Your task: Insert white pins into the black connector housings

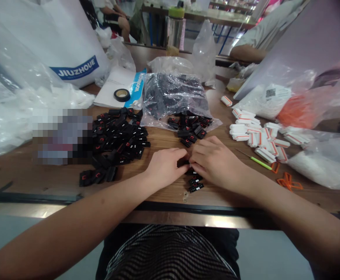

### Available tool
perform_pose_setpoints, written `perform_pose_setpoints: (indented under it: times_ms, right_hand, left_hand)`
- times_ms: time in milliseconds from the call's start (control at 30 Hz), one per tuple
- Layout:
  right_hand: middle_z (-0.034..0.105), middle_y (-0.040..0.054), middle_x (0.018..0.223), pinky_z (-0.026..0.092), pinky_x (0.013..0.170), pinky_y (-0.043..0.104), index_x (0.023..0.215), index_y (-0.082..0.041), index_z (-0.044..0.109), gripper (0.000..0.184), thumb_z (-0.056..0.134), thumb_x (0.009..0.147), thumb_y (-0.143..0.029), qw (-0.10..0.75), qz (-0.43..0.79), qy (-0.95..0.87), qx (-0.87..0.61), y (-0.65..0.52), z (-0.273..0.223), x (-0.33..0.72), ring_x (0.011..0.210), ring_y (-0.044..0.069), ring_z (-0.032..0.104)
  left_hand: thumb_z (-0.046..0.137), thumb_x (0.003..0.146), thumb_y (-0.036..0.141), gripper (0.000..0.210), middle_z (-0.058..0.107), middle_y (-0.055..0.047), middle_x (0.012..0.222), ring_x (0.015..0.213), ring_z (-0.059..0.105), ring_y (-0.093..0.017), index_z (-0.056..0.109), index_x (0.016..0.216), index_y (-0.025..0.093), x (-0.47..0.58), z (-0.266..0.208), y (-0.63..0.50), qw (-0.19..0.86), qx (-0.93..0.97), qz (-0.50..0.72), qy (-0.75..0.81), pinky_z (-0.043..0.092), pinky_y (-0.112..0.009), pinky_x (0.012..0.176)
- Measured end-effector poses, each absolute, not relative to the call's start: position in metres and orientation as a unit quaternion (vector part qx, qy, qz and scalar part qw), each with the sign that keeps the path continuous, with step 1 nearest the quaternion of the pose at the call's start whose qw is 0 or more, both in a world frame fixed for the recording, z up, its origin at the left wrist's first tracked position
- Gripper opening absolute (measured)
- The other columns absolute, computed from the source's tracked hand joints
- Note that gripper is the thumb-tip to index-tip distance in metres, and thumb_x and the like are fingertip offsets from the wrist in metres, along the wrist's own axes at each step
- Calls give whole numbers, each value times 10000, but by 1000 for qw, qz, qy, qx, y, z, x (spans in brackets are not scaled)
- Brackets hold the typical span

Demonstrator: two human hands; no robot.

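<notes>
My left hand (167,165) and my right hand (213,158) meet at the middle of the table, fingertips together. Between the left thumb and fingers a bit of a black plastic connector housing shows, mostly covered by the hand. The right fingers are pinched closed against the same spot; what they hold is hidden. Just below lie a few black connector housings (196,188) with small white inserts. A large pile of black housings (120,136), some with red marks, spreads to the left. More black housings (192,137) lie beyond my fingers, by the mouth of a clear plastic bag (174,95).
Several white pieces with orange stripes (265,136) are heaped at right, near a green-handled pick (260,162) and orange rings (288,182). Black tape (122,95) rests on a booklet (107,87). A bottle (174,33) stands behind; plastic bags flank both sides.
</notes>
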State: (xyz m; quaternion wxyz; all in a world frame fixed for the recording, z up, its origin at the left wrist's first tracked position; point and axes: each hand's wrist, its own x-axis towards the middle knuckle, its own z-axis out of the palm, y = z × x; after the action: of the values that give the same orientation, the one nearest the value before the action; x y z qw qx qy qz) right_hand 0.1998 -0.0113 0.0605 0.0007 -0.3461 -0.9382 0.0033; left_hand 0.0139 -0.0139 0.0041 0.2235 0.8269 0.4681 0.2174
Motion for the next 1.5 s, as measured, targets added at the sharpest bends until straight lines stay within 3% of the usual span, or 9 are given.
perform_pose_setpoints:
  times_ms: [233, 667, 833, 1067, 1267, 1500]
  right_hand:
    - [660, 72, 900, 358, 816, 361, 859, -166, 690, 167, 572, 937, -255, 48, 108, -928, -355, -4, 59, 211, 894, 214, 563]
    - [676, 68, 879, 333, 794, 377, 814, -172, 718, 153, 600, 905, -206, 63, 46, -929, -362, -7, 53, 201, 882, 225, 557]
    - [669, 61, 900, 355, 804, 360, 819, -178, 704, 59, 648, 836, -189, 57, 106, -913, -391, -3, 54, 200, 916, 225, 560]
    - [669, 62, 886, 405, 847, 360, 838, -177, 678, 57, 626, 854, -196, 87, 186, -909, -362, 7, 52, 209, 891, 207, 555]
    - [673, 49, 845, 428, 814, 338, 824, -183, 672, 60, 622, 853, -166, 121, 232, -894, -363, 12, 55, 217, 830, 183, 576]
    - [668, 47, 831, 410, 811, 331, 816, -176, 671, 65, 619, 836, -142, 98, 219, -904, -353, 12, 56, 212, 837, 185, 569]
  left_hand:
    - [710, 832, 288, 106, 710, 10, 853, 763, 640, -180, 686, 914, 225, 14, 6, -14, 237, 824, 222, 465, 437, -292, 653]
    - [744, 791, 240, 218, 717, 37, 761, 655, 644, -153, 634, 978, 229, 15, 7, -14, 303, 774, 240, 502, 461, -283, 649]
    - [726, 807, 218, 221, 751, 34, 884, 662, 645, -147, 629, 1004, 242, 14, 7, -15, 294, 789, 233, 486, 466, -291, 666]
    - [727, 817, 230, 201, 756, 29, 953, 718, 653, -151, 634, 995, 236, 13, 5, -14, 275, 800, 240, 477, 464, -288, 671]
    - [733, 831, 269, 171, 735, 8, 887, 756, 655, -167, 651, 975, 222, 12, 3, -14, 255, 812, 237, 468, 464, -290, 685]
    - [720, 838, 271, 98, 697, 22, 838, 718, 619, -156, 677, 917, 231, 11, 1, -13, 242, 822, 240, 456, 422, -277, 646]
